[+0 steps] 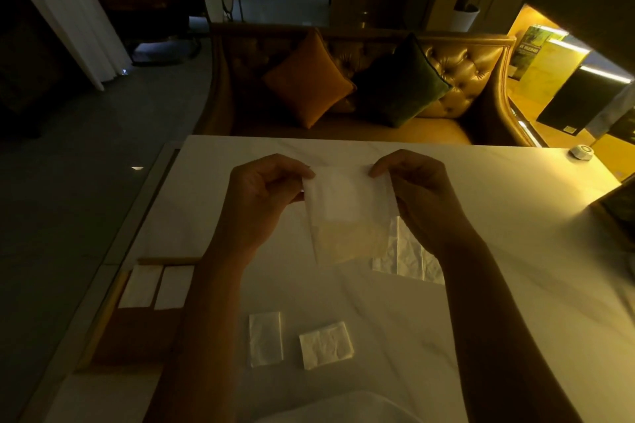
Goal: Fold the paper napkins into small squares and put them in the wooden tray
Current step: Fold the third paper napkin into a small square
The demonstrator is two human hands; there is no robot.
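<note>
Five napkins [347, 196], one tray [103, 330], two cushions [307, 79]

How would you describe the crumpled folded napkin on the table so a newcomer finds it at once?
Start at the white table and look at its near edge, between the person's forearms. Two folded napkins lie there; the crumpled napkin is the right-hand one, squarish, creased and skewed, unlike the taller, smoother napkin beside it.

Thin matt paper napkin [347, 203]; wooden tray [137, 336]; glossy marble-look table [515, 251].
</note>
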